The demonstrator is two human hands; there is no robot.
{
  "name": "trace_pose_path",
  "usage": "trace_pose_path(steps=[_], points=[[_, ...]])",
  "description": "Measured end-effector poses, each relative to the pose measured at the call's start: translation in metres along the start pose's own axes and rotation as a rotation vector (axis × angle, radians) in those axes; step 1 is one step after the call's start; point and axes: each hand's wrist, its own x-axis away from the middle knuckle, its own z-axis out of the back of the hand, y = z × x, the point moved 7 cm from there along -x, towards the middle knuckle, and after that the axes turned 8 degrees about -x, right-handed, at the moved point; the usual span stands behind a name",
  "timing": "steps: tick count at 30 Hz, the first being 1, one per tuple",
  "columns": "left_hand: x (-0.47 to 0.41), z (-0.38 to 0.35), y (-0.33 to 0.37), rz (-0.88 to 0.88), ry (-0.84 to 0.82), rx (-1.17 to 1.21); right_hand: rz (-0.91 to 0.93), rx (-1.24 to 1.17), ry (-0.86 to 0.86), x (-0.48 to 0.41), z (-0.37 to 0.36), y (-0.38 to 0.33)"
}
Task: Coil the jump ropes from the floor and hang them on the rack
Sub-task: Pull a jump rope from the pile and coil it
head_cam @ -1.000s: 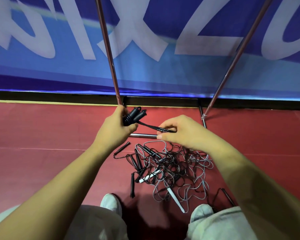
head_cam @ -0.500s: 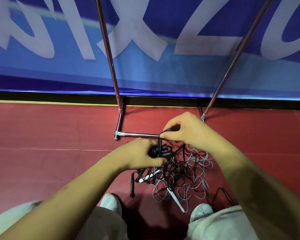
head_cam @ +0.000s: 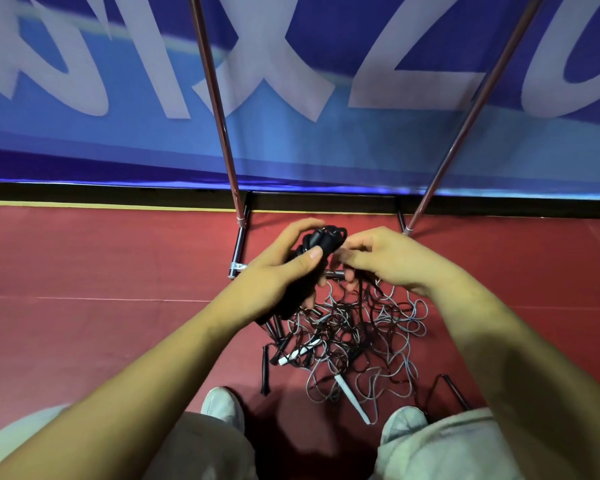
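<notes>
My left hand [head_cam: 274, 275] grips the two black handles and a few loops of a black jump rope [head_cam: 321, 239], held above the floor. My right hand [head_cam: 392, 261] pinches that rope's black cord just right of the handles; the cord trails down into a tangled pile of black and grey jump ropes [head_cam: 354, 337] on the red floor between my feet. A white handle [head_cam: 350, 393] lies at the pile's near edge. The rack's two metal uprights [head_cam: 219, 109] rise behind the hands, and its base bar [head_cam: 239, 244] lies on the floor.
A blue banner with white lettering [head_cam: 326, 133] hangs right behind the rack. My two white shoes [head_cam: 222, 407] and light trouser legs flank the pile. Loose black handles [head_cam: 264, 368] lie at the pile's left. Bare red floor stretches left and right.
My left hand has swung from up left, down over the pile, then back up with the handles, adding a loop. My right hand has stayed near the same spot on the cord.
</notes>
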Motion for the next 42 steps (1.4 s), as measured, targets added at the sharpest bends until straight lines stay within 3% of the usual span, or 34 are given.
trace_pose_path(steps=[6, 12, 16, 20, 26, 31, 33, 38, 42], points=[[0.000, 0.015, -0.002, 0.080, 0.133, 0.198, -0.034, -0.002, 0.031, 0.000, 0.000, 0.002], [0.000, 0.049, -0.008, 0.158, 0.350, 0.020, -0.007, 0.147, 0.086, 0.003, 0.008, -0.003], [-0.001, 0.063, -0.011, 0.170, 0.448, -0.075, -0.031, 0.087, 0.052, 0.003, 0.001, -0.002], [-0.002, 0.074, -0.019, 0.165, 0.521, -0.530, -0.019, 0.192, 0.008, 0.005, -0.006, -0.009], [0.000, 0.082, -0.022, 0.142, 0.588, -0.849, 0.068, 0.341, -0.017, 0.013, -0.032, -0.027], [-0.002, 0.071, -0.025, 0.213, 0.483, -1.139, 0.130, 0.308, 0.032, 0.015, -0.029, -0.038], [-0.005, 0.062, -0.032, 0.220, 0.346, -1.187, 0.167, 0.339, 0.043, 0.016, -0.030, -0.042], [-0.003, 0.015, -0.044, 0.142, -0.140, -1.082, 0.203, 0.318, 0.087, 0.014, -0.019, -0.043], [0.002, -0.011, -0.035, 0.073, -0.236, -1.001, 0.164, 0.320, 0.091, 0.009, -0.012, -0.032]])
